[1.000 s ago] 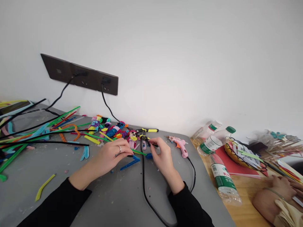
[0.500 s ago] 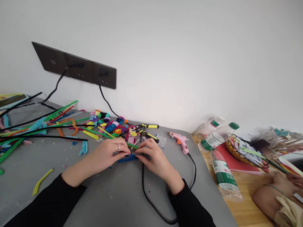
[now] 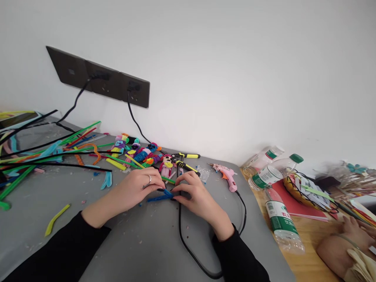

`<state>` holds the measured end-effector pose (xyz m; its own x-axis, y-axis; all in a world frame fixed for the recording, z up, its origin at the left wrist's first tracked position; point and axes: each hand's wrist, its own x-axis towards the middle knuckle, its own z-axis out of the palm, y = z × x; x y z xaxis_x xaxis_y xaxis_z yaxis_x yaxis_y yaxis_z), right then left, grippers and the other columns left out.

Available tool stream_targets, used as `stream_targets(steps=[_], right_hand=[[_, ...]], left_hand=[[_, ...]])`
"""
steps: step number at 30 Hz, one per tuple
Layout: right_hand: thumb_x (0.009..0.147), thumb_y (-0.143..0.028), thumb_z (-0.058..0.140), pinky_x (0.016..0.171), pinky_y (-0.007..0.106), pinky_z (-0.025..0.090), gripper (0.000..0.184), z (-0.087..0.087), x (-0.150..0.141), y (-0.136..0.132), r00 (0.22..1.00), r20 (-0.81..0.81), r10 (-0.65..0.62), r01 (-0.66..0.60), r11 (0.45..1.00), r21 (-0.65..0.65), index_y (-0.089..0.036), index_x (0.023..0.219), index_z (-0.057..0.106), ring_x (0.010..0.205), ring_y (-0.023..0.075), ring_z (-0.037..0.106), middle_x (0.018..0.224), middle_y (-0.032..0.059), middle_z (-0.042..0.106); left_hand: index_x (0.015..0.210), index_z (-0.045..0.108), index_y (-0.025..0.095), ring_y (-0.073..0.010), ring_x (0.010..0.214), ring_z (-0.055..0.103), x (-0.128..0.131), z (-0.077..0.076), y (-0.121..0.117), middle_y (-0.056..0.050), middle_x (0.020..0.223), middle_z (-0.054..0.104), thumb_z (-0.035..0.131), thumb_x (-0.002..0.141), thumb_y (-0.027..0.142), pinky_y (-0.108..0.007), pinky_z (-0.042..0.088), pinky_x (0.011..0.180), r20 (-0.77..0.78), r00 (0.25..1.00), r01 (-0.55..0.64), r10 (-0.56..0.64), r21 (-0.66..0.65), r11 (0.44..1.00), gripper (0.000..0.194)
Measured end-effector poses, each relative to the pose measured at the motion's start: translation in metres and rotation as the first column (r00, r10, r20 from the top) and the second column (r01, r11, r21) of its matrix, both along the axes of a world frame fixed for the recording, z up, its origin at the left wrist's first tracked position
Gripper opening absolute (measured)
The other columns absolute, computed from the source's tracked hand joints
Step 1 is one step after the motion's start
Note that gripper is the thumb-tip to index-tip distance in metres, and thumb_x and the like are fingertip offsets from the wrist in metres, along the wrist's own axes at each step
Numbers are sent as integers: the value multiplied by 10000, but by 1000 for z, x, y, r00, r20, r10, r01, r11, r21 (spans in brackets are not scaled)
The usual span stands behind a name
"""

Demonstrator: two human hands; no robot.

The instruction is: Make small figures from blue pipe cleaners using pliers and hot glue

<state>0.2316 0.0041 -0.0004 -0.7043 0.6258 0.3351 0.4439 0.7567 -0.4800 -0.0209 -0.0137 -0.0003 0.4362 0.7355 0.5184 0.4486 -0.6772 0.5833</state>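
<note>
My left hand (image 3: 138,188), with a ring on one finger, and my right hand (image 3: 194,196) meet over the grey table (image 3: 141,243). Both pinch a bent blue pipe cleaner (image 3: 160,197) that lies between their fingertips. A green pipe cleaner (image 3: 168,180) pokes out just behind the fingers. Just beyond my hands lie several small pipe-cleaner dolls (image 3: 143,153) and yellow-handled pliers (image 3: 185,161).
A pink glue gun (image 3: 226,176) lies to the right, its black cord (image 3: 190,250) looping toward me. Loose pipe cleaners (image 3: 44,156) cover the left side. Plastic bottles (image 3: 276,215) lie on the wooden table at right, where another person's hands (image 3: 349,239) rest. Wall sockets (image 3: 100,82) sit above.
My right hand came in from the right to meet the left, and both now pinch the blue pipe cleaner, which has been folded flatter.
</note>
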Motion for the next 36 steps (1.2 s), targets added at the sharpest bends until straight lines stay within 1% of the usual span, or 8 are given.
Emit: stream_targets(steps=[8, 12, 17, 19, 22, 24, 31, 36], right_hand=[[904, -129, 748, 1019, 450, 515, 143, 1, -2, -2, 1000, 7, 10, -10, 999, -33, -255, 971, 742, 1116, 235, 539, 1127, 59, 654], [910, -113, 729, 995, 441, 524, 136, 1, -3, -3, 1000, 6, 16, -15, 999, -45, -245, 941, 732, 1098, 231, 536, 1118, 59, 650], [921, -97, 703, 985, 439, 524, 133, -1, -4, -3, 1000, 0, 23, -23, 999, -30, -229, 924, 717, 1087, 232, 533, 1106, 64, 647], [921, -105, 707, 984, 441, 526, 146, -1, -4, -3, 1000, -2, 18, -18, 999, -37, -241, 973, 718, 1085, 236, 538, 1112, 63, 647], [903, -141, 749, 1011, 453, 518, 275, 2, -3, -4, 1000, 6, 4, -4, 998, -60, -260, 1144, 690, 1110, 245, 538, 1159, 67, 644], [891, -164, 771, 1027, 458, 510, 323, 4, -4, -5, 1000, 19, 1, 0, 998, -68, -255, 1184, 670, 1129, 249, 527, 1185, 73, 638], [856, -112, 740, 1022, 472, 484, 238, 4, -7, -9, 996, 84, -32, 33, 999, -15, -246, 1034, 657, 1148, 262, 499, 1169, 75, 612], [851, -99, 712, 1006, 460, 466, 200, 4, -10, -9, 991, 126, -34, 34, 999, 1, -234, 982, 643, 1129, 261, 497, 1160, 77, 608]], left_hand=[[867, 774, 231, -149, 833, 722, 1, -2, 0, -12, 885, 758, 535, 1010, 195, -224, 561, 773, 20, 1000, 0, 0, -5, 1000, 280], [871, 770, 226, -145, 832, 718, 2, -1, -1, -8, 882, 757, 544, 1005, 183, -220, 555, 768, 30, 1000, 3, -3, 0, 1000, 266], [876, 769, 223, -147, 829, 718, 1, -3, 0, -11, 884, 756, 551, 998, 180, -226, 557, 769, 34, 999, -8, 7, 9, 1000, 253], [875, 768, 223, -148, 825, 722, 1, -3, 0, -14, 887, 755, 541, 1005, 190, -229, 561, 767, 31, 999, -20, 20, 2, 1000, 264], [880, 770, 221, -154, 830, 722, 0, -2, 1, -20, 886, 759, 533, 1015, 212, -236, 570, 778, 25, 999, -21, 21, 5, 1000, 272], [888, 774, 217, -157, 835, 720, 0, -1, 1, -25, 886, 764, 534, 1018, 220, -240, 575, 788, 25, 1000, -13, 12, 16, 1000, 273], [905, 791, 228, -162, 850, 714, 1, -2, 1, -30, 907, 772, 533, 1024, 237, -260, 578, 804, 17, 1000, -3, 3, 19, 1000, 285], [905, 788, 218, -156, 845, 710, 1, -3, 0, -28, 896, 768, 541, 1026, 216, -245, 565, 790, 20, 1000, 5, -6, 30, 1000, 275]])
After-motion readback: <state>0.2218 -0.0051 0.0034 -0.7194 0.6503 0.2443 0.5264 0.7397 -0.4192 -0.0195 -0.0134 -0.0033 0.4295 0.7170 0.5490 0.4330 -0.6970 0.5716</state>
